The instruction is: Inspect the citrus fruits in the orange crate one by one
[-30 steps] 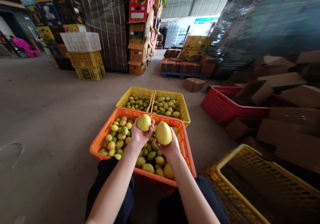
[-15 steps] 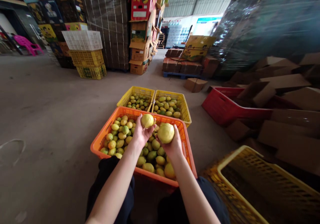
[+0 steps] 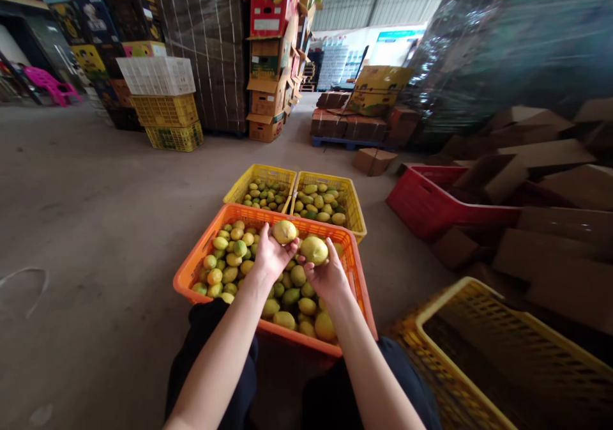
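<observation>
Above the orange crate (image 3: 201,251), my left hand (image 3: 272,254) is closed around a yellow lemon (image 3: 284,231). Close beside it, my right hand (image 3: 328,280) grips a second, larger-looking lemon (image 3: 314,250), its fingers curled underneath. Both lemons are held just over the pile of yellow and greenish lemons (image 3: 234,260) that fills the crate. Behind it stand two yellow crates side by side, a left one (image 3: 234,190) and a right one (image 3: 358,207), each holding more lemons. My forearms hide part of the pile.
At the lower right is a yellow crate (image 3: 460,353), with a red crate (image 3: 426,206) and loose cardboard (image 3: 550,251) beyond. Stacked crates (image 3: 163,110) and tall box stacks (image 3: 265,66) stand farther back. A pallet of boxes (image 3: 349,126) is behind.
The lemon in my right hand has turned and moved slightly left and up, nearer the other one. The left lemon has rotated and sits a little lower in my fingers.
</observation>
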`<state>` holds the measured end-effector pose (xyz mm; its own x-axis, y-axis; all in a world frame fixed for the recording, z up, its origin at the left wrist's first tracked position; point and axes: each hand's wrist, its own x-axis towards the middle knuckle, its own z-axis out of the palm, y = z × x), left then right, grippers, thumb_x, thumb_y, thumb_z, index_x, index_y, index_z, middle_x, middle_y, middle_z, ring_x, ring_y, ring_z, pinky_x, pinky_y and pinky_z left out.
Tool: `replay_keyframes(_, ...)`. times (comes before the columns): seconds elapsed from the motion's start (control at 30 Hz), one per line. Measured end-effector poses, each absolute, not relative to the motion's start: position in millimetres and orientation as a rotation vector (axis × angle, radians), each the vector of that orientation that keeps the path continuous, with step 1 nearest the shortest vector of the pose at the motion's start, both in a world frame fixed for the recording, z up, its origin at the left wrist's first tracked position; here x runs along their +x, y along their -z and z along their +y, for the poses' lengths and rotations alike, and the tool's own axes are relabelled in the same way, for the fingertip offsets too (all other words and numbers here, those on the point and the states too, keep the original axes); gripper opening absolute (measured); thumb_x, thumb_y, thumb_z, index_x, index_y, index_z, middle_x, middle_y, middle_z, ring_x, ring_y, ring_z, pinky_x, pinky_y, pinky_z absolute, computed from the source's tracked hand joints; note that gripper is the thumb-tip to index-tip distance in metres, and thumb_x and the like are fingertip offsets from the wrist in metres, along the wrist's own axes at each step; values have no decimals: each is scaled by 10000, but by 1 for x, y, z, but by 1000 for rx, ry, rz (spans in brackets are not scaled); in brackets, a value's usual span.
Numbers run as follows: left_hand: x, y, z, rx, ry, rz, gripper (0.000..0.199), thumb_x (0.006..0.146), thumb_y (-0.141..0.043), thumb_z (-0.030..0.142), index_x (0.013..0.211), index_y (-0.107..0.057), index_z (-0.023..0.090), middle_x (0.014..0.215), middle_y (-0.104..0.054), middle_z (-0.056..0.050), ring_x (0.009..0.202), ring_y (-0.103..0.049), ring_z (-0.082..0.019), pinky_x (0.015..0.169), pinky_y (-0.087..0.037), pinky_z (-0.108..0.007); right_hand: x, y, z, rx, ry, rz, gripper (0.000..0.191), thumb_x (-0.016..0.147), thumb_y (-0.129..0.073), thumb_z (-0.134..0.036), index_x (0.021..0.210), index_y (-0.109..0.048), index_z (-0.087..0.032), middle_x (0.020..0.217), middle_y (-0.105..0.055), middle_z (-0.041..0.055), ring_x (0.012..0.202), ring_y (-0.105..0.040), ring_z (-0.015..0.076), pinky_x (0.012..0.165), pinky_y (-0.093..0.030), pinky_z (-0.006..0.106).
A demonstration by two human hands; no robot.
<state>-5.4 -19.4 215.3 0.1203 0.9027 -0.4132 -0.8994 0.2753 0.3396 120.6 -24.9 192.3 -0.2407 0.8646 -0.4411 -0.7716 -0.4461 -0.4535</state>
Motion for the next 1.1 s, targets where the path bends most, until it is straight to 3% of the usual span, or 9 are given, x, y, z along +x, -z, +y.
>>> replay_keyframes(0.1, -4, -212, -20, 141, -1393, 641, 360, 933, -467, 468, 1202, -566, 250, 789, -631, -36, 609, -621, -136, 481, -484, -189, 118, -190, -24, -832, -1730, -226, 196, 851, -630, -379, 877, -619, -184, 696, -697, 24, 539, -640, 142, 414, -540, 208)
replay_keyframes(0.2, -3, -213, -22, 359, -1564, 633, 363, 857, -641, 359, 1213, -578, 316, 978, -652, -7, 783, -665, -133, 652, -556, -219, 116, -189, -26, -835, -1470, -406, 236, 769, -724, -337, 941, -600, -235, 860, -703, -15, 712, -667, 153, 558, -597, 271)
replay_keyframes(0.33, -2, -219, -27, 531, -1669, 636, 552, 680, -764, 72, 1171, -619, 280, 1140, -650, -4, 990, -635, -142, 827, -532, -225, 116, -189, -30, -943, -1047, -813, 509, 606, -835, -227, 1064, -617, -267, 992, -681, -23, 879, -637, 162, 738, -567, 277)
replay_keyframes(0.5, -1, -222, -33, 668, -1645, 559, 645, 515, -792, -51, 1085, -657, 220, 1077, -679, -12, 1038, -622, -167, 863, -497, -207, 114, -188, -34, -985, -748, -1015, 530, 605, -807, -163, 1102, -649, -257, 1129, -652, 28, 1077, -582, 214, 908, -503, 342)
replay_keyframes(0.77, -1, -223, -38, 634, -1658, 544, 473, 583, -809, 58, 1009, -681, 221, 1064, -676, -21, 1141, -586, -196, 943, -468, -231, 112, -195, -41, -931, -695, -1013, 552, 630, -783, -151, 1154, -647, -260, 1209, -638, 45, 1121, -583, 227, 950, -488, 360)
replay_keyframes(1.1, 0, -220, -38, 672, -1639, 528, 531, 592, -799, 58, 1067, -649, 244, 1104, -662, -15, 1147, -583, -189, 917, -478, -220, 114, -194, -42, -910, -671, -1101, 522, 676, -754, -202, 1172, -614, -282, 1270, -588, 51, 1211, -527, 252, 1041, -429, 423)
